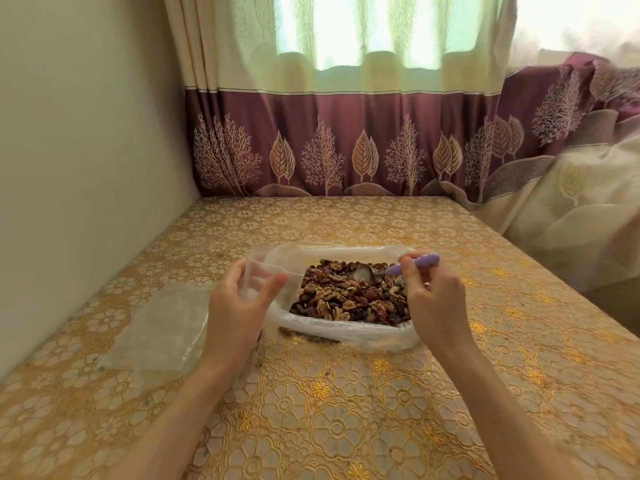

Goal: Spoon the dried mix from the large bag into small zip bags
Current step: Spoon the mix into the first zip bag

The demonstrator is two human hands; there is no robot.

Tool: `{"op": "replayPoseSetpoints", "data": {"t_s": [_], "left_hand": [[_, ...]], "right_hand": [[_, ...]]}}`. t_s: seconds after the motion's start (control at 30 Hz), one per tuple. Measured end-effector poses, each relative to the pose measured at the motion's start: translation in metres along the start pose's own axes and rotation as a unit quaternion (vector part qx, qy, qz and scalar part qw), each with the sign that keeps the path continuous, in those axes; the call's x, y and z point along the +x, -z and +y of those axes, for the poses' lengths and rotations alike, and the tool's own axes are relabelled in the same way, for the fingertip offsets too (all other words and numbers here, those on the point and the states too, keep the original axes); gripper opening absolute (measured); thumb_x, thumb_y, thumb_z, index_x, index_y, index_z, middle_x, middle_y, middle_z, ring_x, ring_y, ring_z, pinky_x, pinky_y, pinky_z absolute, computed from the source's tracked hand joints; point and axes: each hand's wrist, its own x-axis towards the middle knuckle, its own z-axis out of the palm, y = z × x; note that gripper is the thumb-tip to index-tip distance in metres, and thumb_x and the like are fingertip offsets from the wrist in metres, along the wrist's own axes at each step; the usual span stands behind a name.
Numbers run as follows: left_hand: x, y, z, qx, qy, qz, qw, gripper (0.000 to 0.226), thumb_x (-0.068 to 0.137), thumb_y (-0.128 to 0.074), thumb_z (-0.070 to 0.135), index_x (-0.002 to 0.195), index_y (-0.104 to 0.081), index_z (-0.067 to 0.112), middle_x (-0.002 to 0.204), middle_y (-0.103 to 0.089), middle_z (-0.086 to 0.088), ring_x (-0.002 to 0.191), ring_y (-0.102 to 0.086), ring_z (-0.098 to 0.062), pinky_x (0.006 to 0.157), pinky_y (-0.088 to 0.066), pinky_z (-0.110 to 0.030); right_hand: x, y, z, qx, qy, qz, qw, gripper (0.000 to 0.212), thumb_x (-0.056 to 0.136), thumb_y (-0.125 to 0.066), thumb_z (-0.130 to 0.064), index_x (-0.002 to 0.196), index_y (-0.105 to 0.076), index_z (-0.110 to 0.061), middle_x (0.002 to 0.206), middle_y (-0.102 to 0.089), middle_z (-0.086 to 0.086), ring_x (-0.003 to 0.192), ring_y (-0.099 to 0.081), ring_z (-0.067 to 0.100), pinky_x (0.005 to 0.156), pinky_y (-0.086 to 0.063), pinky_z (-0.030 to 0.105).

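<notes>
- The spoon (391,270) lies left-right, its metal bowl pointing left into the dried mix (349,296) and its purple handle pointing right.
- The right hand (433,299) pinches the handle.
- The large bag (346,329) lies open at mid-table (381,410).
- The left hand (239,306) holds a small zip bag (258,275) upright beside it, fingers curled round.

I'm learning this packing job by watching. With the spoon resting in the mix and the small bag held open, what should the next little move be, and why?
Probably dig the spoon under the dried mix and lift a scoop toward the small zip bag. The bowl looks empty, the right hand grips its purple handle, and the left hand holds the bag beside the large bag.
</notes>
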Motion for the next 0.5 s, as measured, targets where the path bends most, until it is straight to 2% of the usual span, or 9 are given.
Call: {"op": "replayPoseSetpoints", "data": {"t_s": [0.03,0.07,0.13,0.2,0.27,0.3,0.33,0.37,0.5], "left_hand": [[0.0001,0.0001,-0.0007,-0.003,-0.001,-0.002,1.000,0.038,0.071,-0.062,0.050,0.092,-0.059,0.018,0.087,-0.065,0.000,0.063,-0.055,-0.011,0.061,-0.044,-0.028],[0.0002,0.0001,-0.0014,-0.006,-0.002,-0.004,1.000,0.037,0.071,-0.063,0.051,0.090,-0.059,0.019,0.086,-0.065,-0.001,0.060,-0.052,-0.013,0.059,-0.042,-0.030],[0.0005,0.0001,-0.0028,-0.007,-0.004,-0.007,1.000,0.035,0.071,-0.063,0.051,0.087,-0.058,0.021,0.085,-0.065,-0.002,0.058,-0.050,-0.013,0.058,-0.041,-0.031],[0.0009,0.0000,-0.0037,-0.008,-0.005,-0.008,1.000,0.035,0.071,-0.063,0.053,0.086,-0.057,0.022,0.083,-0.065,-0.001,0.057,-0.050,-0.013,0.055,-0.039,-0.030],[0.0012,-0.0001,-0.0039,-0.006,-0.007,-0.009,1.000,0.034,0.070,-0.063,0.054,0.085,-0.057,0.024,0.081,-0.065,-0.001,0.055,-0.050,-0.012,0.053,-0.038,-0.029],[0.0012,-0.0002,-0.0039,-0.003,-0.008,-0.008,1.000,0.033,0.070,-0.062,0.054,0.085,-0.057,0.024,0.081,-0.065,0.001,0.056,-0.051,-0.013,0.054,-0.039,-0.029],[0.0014,-0.0002,-0.0039,0.000,-0.009,-0.006,1.000,0.033,0.070,-0.062,0.054,0.085,-0.057,0.025,0.083,-0.065,0.003,0.058,-0.053,-0.014,0.055,-0.041,-0.029],[0.0016,-0.0001,-0.0038,0.003,-0.009,-0.005,1.000,0.034,0.070,-0.062,0.054,0.086,-0.058,0.024,0.084,-0.065,0.004,0.060,-0.054,-0.014,0.057,-0.042,-0.030],[0.0014,0.0004,-0.0028,0.002,-0.007,-0.008,1.000,0.038,0.070,-0.062,0.055,0.090,-0.058,0.022,0.087,-0.065,0.001,0.059,-0.051,-0.013,0.055,-0.040,-0.029]], "right_hand": [[0.0004,0.0000,-0.0007,0.015,-0.012,0.008,1.000,0.022,0.097,-0.050,-0.016,0.083,-0.065,-0.009,0.066,-0.061,0.001,0.046,-0.037,0.003,0.048,-0.029,0.014],[0.0010,0.0005,-0.0006,0.031,-0.028,0.016,0.999,0.024,0.097,-0.050,-0.017,0.080,-0.065,-0.012,0.068,-0.065,0.010,0.048,-0.042,0.009,0.047,-0.035,0.020],[0.0021,0.0023,-0.0010,0.056,-0.064,0.023,0.996,0.027,0.098,-0.049,-0.017,0.074,-0.063,-0.017,0.079,-0.066,0.028,0.055,-0.045,0.021,0.053,-0.039,0.033],[0.0022,0.0037,-0.0013,0.065,-0.074,0.017,0.995,0.028,0.098,-0.049,-0.017,0.075,-0.065,-0.014,0.081,-0.065,0.032,0.057,-0.045,0.023,0.055,-0.039,0.037],[0.0017,0.0032,-0.0008,0.048,-0.052,0.005,0.997,0.026,0.098,-0.049,-0.016,0.082,-0.067,-0.006,0.066,-0.064,0.019,0.050,-0.045,0.017,0.049,-0.038,0.030],[0.0019,0.0028,-0.0008,0.036,-0.038,0.003,0.999,0.026,0.098,-0.049,-0.016,0.085,-0.067,-0.002,0.058,-0.059,0.005,0.043,-0.042,0.005,0.045,-0.035,0.020],[0.0026,0.0024,-0.0003,0.023,-0.027,0.005,0.999,0.026,0.098,-0.050,-0.015,0.087,-0.067,0.000,0.055,-0.054,-0.006,0.039,-0.041,0.004,0.042,-0.030,0.012],[0.0037,0.0019,0.0000,0.013,-0.021,0.009,1.000,0.026,0.098,-0.050,-0.015,0.087,-0.067,0.000,0.055,-0.051,-0.011,0.039,-0.044,0.002,0.042,-0.031,0.010],[0.0036,-0.0016,-0.0001,-0.011,-0.032,0.012,0.999,0.025,0.097,-0.052,-0.017,0.080,-0.068,-0.008,0.064,-0.061,-0.006,0.046,-0.049,0.001,0.053,-0.037,0.013]]}}
